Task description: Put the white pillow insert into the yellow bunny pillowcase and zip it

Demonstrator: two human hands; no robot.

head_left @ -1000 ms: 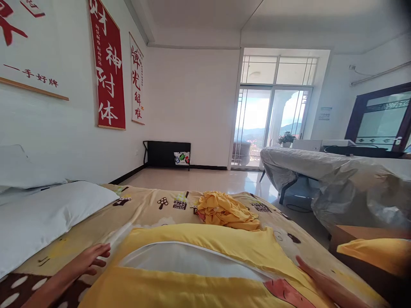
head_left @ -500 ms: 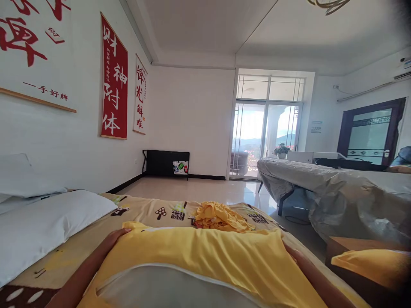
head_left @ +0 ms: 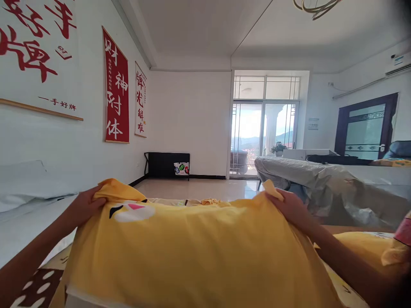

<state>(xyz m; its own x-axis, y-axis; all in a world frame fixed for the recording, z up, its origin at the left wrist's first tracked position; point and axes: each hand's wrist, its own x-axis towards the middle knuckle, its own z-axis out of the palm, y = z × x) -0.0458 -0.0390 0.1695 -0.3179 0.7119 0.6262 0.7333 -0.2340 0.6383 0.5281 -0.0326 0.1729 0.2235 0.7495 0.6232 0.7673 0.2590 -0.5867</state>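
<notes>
A yellow pillowcase [head_left: 199,248] with a cartoon face near its upper left is stretched between my hands, raised above the bed. Along its lower left edge shows a strip of white, probably the pillow [head_left: 93,299] inside. My left hand [head_left: 91,203] grips the upper left corner, fingers closed on bunched cloth. At the upper right corner, my right hand [head_left: 287,207] is closed too, with a flap of yellow fabric sticking up above the fingers. Behind the top edge, a bit of crumpled yellow cloth [head_left: 210,201] peeks out on the bed.
White pillows [head_left: 28,218] lie on the bed at the left, over a patterned sheet [head_left: 41,284]. Another yellow pillow [head_left: 362,246] is at the right, where part of another person's hand [head_left: 396,254] appears. A plastic-covered table [head_left: 321,179] stands beyond.
Both hands have lifted the pillowcase corners up, so the case now covers most of the white pillow and hides much of the bed. A person's hand has appeared at the right edge.
</notes>
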